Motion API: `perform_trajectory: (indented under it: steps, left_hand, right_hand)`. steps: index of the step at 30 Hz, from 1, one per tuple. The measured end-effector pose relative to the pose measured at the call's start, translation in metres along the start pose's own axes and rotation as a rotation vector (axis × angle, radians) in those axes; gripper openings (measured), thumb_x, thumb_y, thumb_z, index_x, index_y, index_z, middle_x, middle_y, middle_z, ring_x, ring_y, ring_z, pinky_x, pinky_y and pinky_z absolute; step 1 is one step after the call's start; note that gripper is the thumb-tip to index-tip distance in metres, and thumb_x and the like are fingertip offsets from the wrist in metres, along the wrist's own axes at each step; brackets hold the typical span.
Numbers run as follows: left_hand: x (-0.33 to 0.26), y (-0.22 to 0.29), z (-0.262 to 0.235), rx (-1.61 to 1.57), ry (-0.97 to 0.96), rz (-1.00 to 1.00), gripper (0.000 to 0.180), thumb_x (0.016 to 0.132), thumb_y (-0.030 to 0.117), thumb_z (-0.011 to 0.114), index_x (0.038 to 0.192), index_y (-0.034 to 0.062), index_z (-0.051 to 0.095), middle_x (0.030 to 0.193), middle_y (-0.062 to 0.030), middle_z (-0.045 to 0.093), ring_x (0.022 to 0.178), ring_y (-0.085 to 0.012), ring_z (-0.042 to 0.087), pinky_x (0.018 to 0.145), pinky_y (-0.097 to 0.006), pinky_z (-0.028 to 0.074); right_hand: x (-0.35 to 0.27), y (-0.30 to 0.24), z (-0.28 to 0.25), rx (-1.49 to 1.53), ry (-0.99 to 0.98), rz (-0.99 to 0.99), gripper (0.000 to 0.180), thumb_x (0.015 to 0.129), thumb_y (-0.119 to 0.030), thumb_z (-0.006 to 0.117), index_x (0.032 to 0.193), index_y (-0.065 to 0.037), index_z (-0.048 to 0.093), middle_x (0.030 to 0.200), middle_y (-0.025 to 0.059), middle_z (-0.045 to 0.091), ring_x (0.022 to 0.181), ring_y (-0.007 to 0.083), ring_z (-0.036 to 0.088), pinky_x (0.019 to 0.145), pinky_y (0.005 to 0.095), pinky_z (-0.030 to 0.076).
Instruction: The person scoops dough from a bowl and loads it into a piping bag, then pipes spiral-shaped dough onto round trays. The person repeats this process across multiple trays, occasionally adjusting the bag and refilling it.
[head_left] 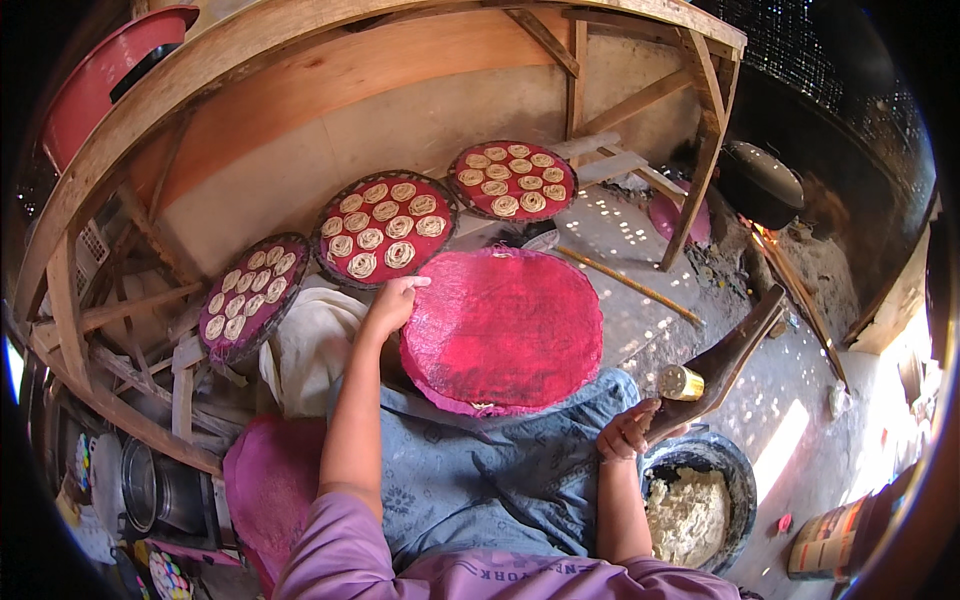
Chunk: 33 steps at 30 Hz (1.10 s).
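Observation:
My left hand (400, 305) is closed on the left rim of a round tray covered in bright red cloth (505, 330), which lies tilted over my lap with a bare, worn surface. The fingers of my right hand (628, 430) are wrapped round the near end of a long dark wooden tool (735, 355). A small gold metal cylinder (681, 382) sits against that tool, just above my fingers. Below my right hand stands a dark tub (745, 470) holding pale dough (690, 515).
Three round trays with coiled noodle nests, a left one (292, 248), a middle one (451, 205) and a far one (571, 178), lie beyond my lap under a wooden frame (580, 70). At right, a black pot (765, 185) sits over a fire (768, 236). A stick (630, 285) lies on the floor.

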<state>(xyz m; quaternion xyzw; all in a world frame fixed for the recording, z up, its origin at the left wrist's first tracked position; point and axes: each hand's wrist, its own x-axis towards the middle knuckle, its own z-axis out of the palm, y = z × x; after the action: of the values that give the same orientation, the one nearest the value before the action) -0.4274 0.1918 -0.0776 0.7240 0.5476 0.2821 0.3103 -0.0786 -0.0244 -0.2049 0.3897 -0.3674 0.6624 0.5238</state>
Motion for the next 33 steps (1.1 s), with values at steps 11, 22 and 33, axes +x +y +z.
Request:
perform_trajectory:
  steps: [11, 22, 33]
  left_hand:
    - [0.022, 0.12, -0.014, 0.469, -0.06, 0.696, 0.016, 0.069, 0.003, 0.071, 0.083, 0.0086, 0.074, 0.106, -0.0103, 0.065, 0.102, -0.0265, 0.06, 0.091, -0.036, 0.048]
    - [0.091, 0.26, 0.009, 0.395, -0.091, 1.045, 0.016, 0.074, 0.014, 0.067, 0.084, 0.0016, 0.069, 0.085, -0.0161, 0.07, 0.079, -0.031, 0.067, 0.073, -0.038, 0.054]
    - [0.07, 0.346, -0.035, 0.506, 0.123, 0.92, 0.034, 0.086, 0.004, 0.06, 0.117, 0.0157, 0.055, 0.093, -0.0185, 0.068, 0.08, -0.0286, 0.066, 0.071, -0.038, 0.052]
  right_hand:
    - [0.005, 0.001, 0.0, -0.037, -0.008, -0.002, 0.094, 0.074, -0.075, 0.061, 0.147, -0.022, 0.034, 0.071, -0.0008, 0.055, 0.049, 0.0095, 0.048, 0.048, 0.0262, 0.04]
    - [-0.002, -0.005, 0.005, -0.059, -0.004, -0.014, 0.084, 0.081, -0.069, 0.059, 0.148, -0.026, 0.033, 0.071, 0.0, 0.054, 0.047, 0.0093, 0.043, 0.046, 0.0249, 0.036]
    - [-0.001, -0.008, 0.011, -0.033, -0.06, -0.09, 0.08, 0.082, -0.066, 0.06, 0.147, -0.027, 0.034, 0.066, -0.0028, 0.052, 0.048, 0.0084, 0.044, 0.047, 0.025, 0.035]
